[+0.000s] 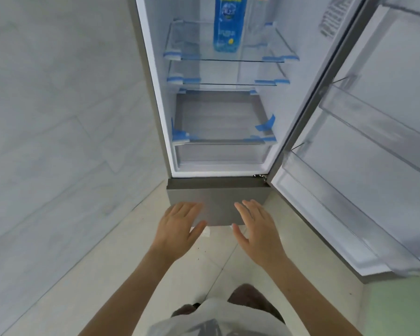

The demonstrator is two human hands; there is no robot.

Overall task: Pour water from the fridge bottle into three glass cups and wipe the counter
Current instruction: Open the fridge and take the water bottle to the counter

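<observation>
A tall bottle with a blue label [228,25] stands upright on the upper glass shelf [230,59] of the open fridge. A second clear bottle [261,15] stands to its right, partly cut off at the top. My left hand [180,226] and my right hand [257,226] are held out side by side in front of the fridge's lower grey drawer front [218,202], fingers straight, holding nothing. Both hands are well below the bottle. No glass cups or counter are in view.
The fridge door [374,141] is swung open to the right, with bare transparent door bins. Lower glass shelves carry blue tape at the corners. A pale tiled wall [58,117] runs along the left. The floor [107,275] is light tile.
</observation>
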